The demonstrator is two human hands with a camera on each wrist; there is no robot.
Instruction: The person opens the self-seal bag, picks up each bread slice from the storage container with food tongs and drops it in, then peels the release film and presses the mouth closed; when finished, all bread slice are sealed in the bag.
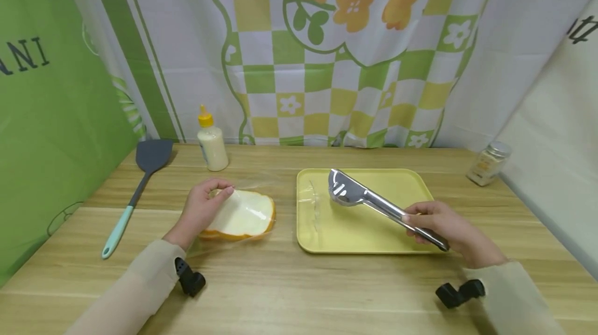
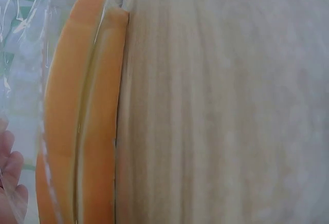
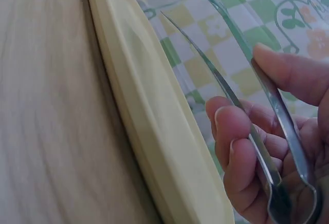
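In the head view my left hand (image 1: 204, 208) pinches the upper edge of a clear plastic bag (image 2: 23, 75). Inside the bag are bread slices (image 1: 245, 214) with white faces and orange crusts; from the left wrist, two show side by side, standing out against the wooden table. My right hand (image 1: 441, 226) holds metal tongs (image 1: 380, 205) by their arms, with the thumb on one arm and fingers round the other. The tongs' two arms are apart, with nothing between them, and their broad head is above the yellow tray (image 1: 374, 236).
A spatula (image 1: 140, 189) with a mint handle lies at the left. Behind the bread stands a yellow-capped squeeze bottle (image 1: 213, 145). A small glass jar (image 1: 488, 163) is at the far right. Clear film (image 1: 309, 205) shows over the tray's left end. Patterned curtains (image 1: 299, 85) border the table.
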